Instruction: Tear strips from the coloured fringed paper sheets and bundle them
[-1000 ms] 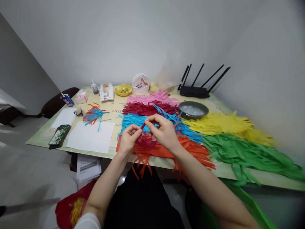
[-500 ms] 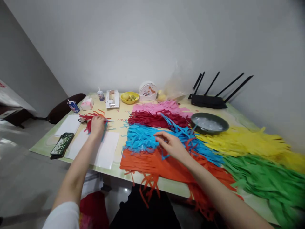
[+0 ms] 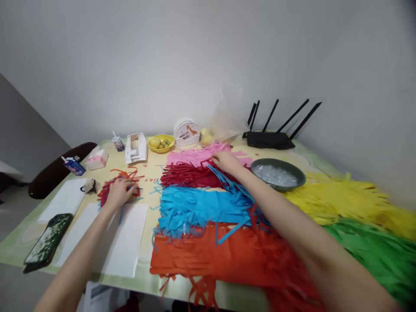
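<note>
Left hand (image 3: 119, 192) and right hand (image 3: 225, 162) seen bare; left forearm (image 3: 82, 251) and right forearm (image 3: 286, 214) likewise left uncovered. Slender build noted, outlines smooth, each forearm narrowed toward its hand. Finer surface detail lost to blur.

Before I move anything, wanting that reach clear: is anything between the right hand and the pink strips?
Nothing visible: the right hand is at the pink strips; the dark bowl sits off to its right.

Phone (image 3: 48, 240) left — strips (image 3: 208, 203) right — router (image 3: 269, 140) behind.
</note>
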The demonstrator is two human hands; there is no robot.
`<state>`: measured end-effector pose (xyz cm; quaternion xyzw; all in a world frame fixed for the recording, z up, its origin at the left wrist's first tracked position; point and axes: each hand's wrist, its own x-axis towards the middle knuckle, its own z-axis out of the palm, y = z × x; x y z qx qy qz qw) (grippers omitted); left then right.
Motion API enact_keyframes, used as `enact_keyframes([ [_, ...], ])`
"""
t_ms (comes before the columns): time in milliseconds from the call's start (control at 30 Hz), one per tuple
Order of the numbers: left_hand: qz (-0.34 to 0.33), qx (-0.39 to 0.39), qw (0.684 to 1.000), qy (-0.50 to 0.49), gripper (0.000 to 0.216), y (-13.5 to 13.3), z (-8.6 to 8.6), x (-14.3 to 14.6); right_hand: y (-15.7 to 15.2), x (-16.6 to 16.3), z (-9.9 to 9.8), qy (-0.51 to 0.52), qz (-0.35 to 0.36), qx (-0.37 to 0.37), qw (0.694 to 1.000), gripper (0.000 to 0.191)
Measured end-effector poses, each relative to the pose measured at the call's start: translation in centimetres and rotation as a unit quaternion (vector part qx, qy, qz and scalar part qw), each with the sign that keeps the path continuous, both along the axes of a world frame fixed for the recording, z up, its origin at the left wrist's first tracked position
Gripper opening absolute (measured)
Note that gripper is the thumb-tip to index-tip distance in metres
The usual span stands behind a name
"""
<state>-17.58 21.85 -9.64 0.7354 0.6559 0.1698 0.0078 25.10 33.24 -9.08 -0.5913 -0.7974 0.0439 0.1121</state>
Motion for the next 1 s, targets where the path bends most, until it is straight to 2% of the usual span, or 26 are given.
enact_keyframes([
  [67,0.038,0.042,0.995,0.084,0.027,0.8,1.5,3.9,2.1,-1.1,-1.3,-0.033,0.012,-0.022,0.999,0.023],
  [100,0.033,0.05,0.992,0.112,0.027,1.5,2.1,6.3,2.8,-1.6,-2.0,-0.05,0.014,-0.032,0.998,0.025],
  [167,-0.044,0.03,0.992,0.114,0.029,3.6,2.8,11.4,3.9,-2.0,-3.2,-0.083,0.009,-0.046,0.995,0.028],
  [200,-0.105,-0.002,0.989,0.102,0.029,5.1,2.8,14.0,4.3,-2.0,-3.6,-0.097,0.007,-0.051,0.994,0.029],
  [300,-0.178,-0.035,0.98,0.082,0.03,10.2,1.9,20.5,5.1,-1.3,-4.3,-0.131,0.002,-0.055,0.99,0.032],
  [400,-0.212,-0.064,0.973,0.071,0.032,14.9,-0.1,24.8,5.6,-0.6,-4.5,-0.148,0.0,-0.054,0.987,0.033],
  [500,-0.212,-0.105,0.969,0.078,0.025,18.0,-2.4,26.8,6.1,-0.1,-4.6,-0.149,-0.006,-0.054,0.987,0.034],
  [633,-0.191,-0.133,0.968,0.09,0.033,20.0,-4.3,27.2,6.4,0.5,-4.7,-0.136,-0.013,-0.057,0.989,0.033],
  [867,-0.186,-0.135,0.969,0.088,0.033,20.9,-4.6,26.9,6.3,1.4,-4.4,-0.1,0.001,-0.065,0.993,0.029],
  [1000,-0.171,-0.115,0.976,0.067,0.032,21.0,-4.8,27.2,5.4,1.4,-3.2,-0.055,0.013,-0.025,0.998,0.027],
])
